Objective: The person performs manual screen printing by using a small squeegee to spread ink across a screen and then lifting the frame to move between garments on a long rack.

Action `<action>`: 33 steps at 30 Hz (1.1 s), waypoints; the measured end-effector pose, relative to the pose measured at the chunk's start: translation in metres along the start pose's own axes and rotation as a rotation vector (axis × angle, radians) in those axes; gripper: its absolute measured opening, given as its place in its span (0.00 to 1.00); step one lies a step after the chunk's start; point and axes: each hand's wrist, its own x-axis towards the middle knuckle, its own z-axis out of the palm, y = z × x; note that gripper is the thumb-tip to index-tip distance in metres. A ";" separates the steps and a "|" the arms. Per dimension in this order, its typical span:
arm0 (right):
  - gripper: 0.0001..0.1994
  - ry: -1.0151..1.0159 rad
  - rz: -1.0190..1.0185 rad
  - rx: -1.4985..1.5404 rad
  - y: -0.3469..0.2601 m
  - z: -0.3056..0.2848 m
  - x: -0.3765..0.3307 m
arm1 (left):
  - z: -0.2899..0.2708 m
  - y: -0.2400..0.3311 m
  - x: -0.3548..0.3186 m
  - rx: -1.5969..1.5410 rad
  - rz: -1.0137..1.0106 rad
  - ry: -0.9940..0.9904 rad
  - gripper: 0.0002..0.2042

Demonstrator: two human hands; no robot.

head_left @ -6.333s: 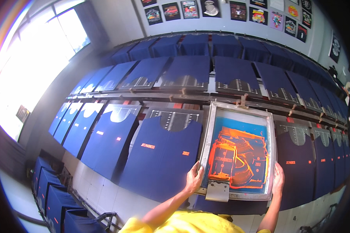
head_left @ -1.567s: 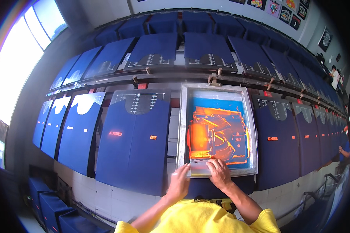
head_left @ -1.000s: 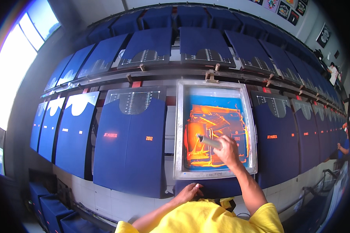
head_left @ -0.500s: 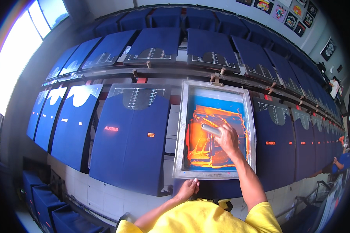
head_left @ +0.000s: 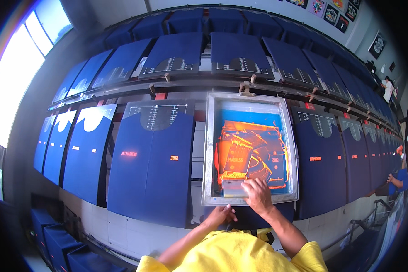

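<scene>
A silk-screen frame [head_left: 207, 149] with a pale metal border lies over one of the navy garment panels. Orange ink streaks its blue mesh [head_left: 281, 119], and lettering shows through the smears. My right hand [head_left: 257, 196] grips a squeegee [head_left: 234, 187] near the mesh's close edge, its blade lying crosswise on the inky surface. Just below the frame's near edge is my left hand [head_left: 221, 216], loosely bent, fingers somewhat apart and no object visible in it. Left of the frame, a navy panel [head_left: 149, 181] carries small orange printing.
More navy panels [head_left: 315, 186] on boards run off to the right, and another row [head_left: 177, 47] stands beyond the rail [head_left: 136, 89]. A hinge clamp [head_left: 245, 89] joins the frame's far side to the rail. A co-worker's arm [head_left: 396, 181] shows at far right.
My right hand has drawn the squeegee toward me, from mid-mesh to the near edge, leaving more print visible. My left hand stays by the frame's near edge.
</scene>
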 end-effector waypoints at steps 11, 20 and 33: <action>0.37 -0.035 -0.024 -0.072 -0.011 0.019 -0.052 | -0.005 0.020 -0.040 0.460 0.208 -0.034 0.16; 0.26 0.381 0.417 0.077 0.137 -0.022 -0.069 | -0.062 0.036 -0.009 0.279 0.818 0.735 0.20; 0.40 0.497 0.500 1.019 0.186 -0.027 -0.081 | -0.045 0.064 0.009 0.416 0.590 0.854 0.17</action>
